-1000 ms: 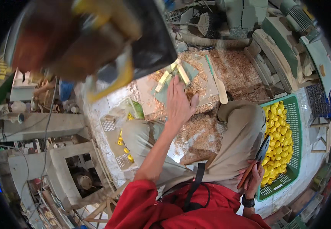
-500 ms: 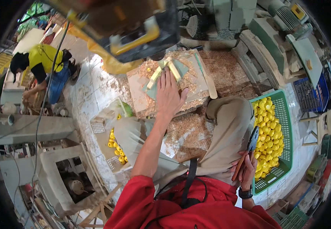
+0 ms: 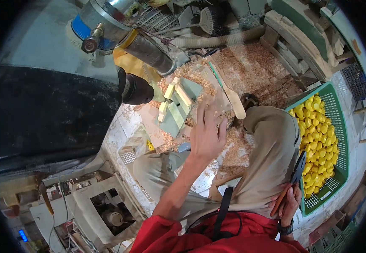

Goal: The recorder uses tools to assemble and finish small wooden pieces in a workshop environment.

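My left hand [image 3: 207,141] hovers at the near right side of a shavings-covered board, fingers apart and holding nothing. On that board lies a grey-green plate [image 3: 192,90] with pale yellow wooden strips [image 3: 183,94] set at an angle. Left of the strips is the dark chuck [image 3: 137,89] of a drill press; its bit is hard to make out. Beside my right thigh, my right hand [image 3: 290,202] is closed around the orange-brown handles of pliers [image 3: 299,166], their dark jaws pointing up and away. A wooden paddle-shaped stick [image 3: 235,101] lies along the board's right edge.
A green basket [image 3: 341,143] full of yellow round pieces [image 3: 315,143] stands at my right. The press's black housing [image 3: 52,114] fills the left. Wood shavings [image 3: 254,69] cover the floor ahead. A pale machine casing [image 3: 86,198] is at lower left.
My left hand has drawn back from the wooden strips toward the near right, fingers spreading. The view has shifted, bringing the drill press chuck and column into sight. My right hand still holds the pliers.
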Tool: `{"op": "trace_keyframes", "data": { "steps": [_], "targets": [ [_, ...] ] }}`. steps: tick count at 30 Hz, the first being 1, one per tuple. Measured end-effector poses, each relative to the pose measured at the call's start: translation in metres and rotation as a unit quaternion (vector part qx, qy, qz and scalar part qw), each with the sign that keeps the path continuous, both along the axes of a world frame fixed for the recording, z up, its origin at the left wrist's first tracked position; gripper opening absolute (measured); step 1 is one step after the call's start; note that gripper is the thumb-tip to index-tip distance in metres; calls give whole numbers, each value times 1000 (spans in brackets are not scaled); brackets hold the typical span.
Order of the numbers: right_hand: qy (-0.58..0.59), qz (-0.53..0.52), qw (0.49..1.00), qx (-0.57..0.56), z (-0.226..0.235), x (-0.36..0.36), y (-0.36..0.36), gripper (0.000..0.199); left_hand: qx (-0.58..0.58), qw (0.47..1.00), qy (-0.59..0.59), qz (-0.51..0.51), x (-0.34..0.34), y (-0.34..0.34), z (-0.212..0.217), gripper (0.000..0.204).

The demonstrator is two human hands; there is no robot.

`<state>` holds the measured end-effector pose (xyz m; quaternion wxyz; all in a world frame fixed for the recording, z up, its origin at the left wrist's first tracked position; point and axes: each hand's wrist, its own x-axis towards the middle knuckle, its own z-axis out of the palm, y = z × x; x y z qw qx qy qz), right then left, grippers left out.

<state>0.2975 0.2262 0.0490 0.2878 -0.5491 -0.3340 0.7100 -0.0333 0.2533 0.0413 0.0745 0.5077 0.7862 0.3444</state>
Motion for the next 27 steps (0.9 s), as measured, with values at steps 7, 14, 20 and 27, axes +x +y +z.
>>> {"op": "trace_keyframes", "data": {
  "steps": [7, 14, 20, 27],
  "targets": [
    [14, -11, 1000, -3, 0, -5, 0, 36, -146, 981, 79, 98, -32, 54, -12, 81],
    [10, 17, 1000, -4, -5, -2, -2, 36, -182, 976, 112, 42, -3, 23, -17, 75],
    [-167, 69, 962, 204, -18, -2, 1, 27, -192, 977, 4, -97, 6, -56, 11, 46],
    [0, 69, 994, 84, 2, -3, -6, 36, 6, 725, -487, -486, 66, -156, 130, 25]
  ]
}}
